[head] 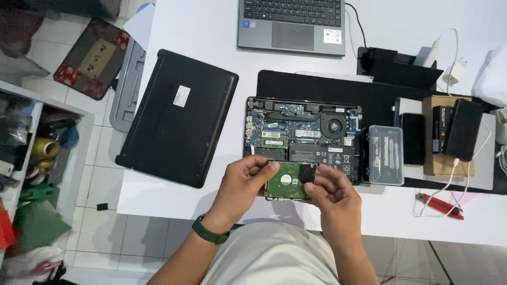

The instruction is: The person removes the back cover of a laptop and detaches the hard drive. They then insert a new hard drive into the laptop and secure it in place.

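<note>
White tabletop point(211, 206) held an opened black laptop point(303, 132); over its front edge, left hand point(240, 182) and right hand point(330, 192) pinched a rigid, probably fragile green-boarded hard drive point(287, 181) by its side edges.

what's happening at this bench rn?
A person holds a green hard drive in both hands, left hand on its left edge, right hand at its right end, just above the near edge of an opened laptop whose board and fan are exposed. The black bottom cover lies to the left, a clear parts box to the right.
</note>
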